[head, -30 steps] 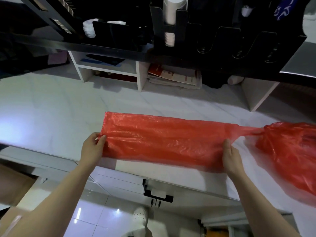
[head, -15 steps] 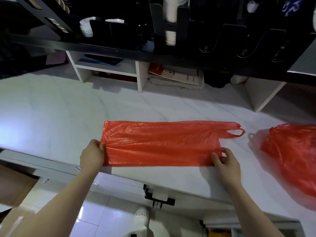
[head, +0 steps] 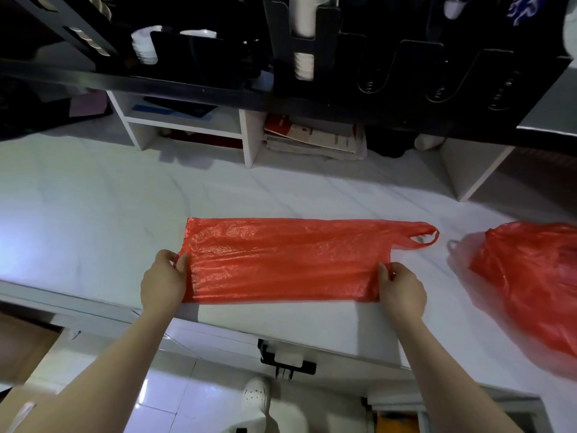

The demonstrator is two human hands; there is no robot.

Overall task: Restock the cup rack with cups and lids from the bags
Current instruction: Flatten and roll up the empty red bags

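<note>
An empty red plastic bag [head: 287, 257] lies flat and stretched out on the white counter [head: 93, 214], its handle loop pointing right. My left hand [head: 164, 281] pinches the bag's near left corner. My right hand [head: 401, 292] pinches its near right edge below the handle. A second red bag [head: 530, 276], bulging, rests on the counter at the right. Above, the black cup rack [head: 312, 42] holds a stack of white cups [head: 304, 35] in one slot; white lids [head: 145, 48] sit at its left. Several slots to the right look dark, with wire springs showing.
White shelf cubbies [head: 246, 135] stand at the back of the counter with stacked papers [head: 312, 139] inside. The counter's front edge runs just under my hands; a black bracket [head: 285, 360] hangs below it. A white shoe [head: 256, 398] shows on the tiled floor.
The flat bag was pulled apart from the full bag, which now lies separate at the right. My right hand shifted left along the bag's near edge; the bag was smoothed flat.
</note>
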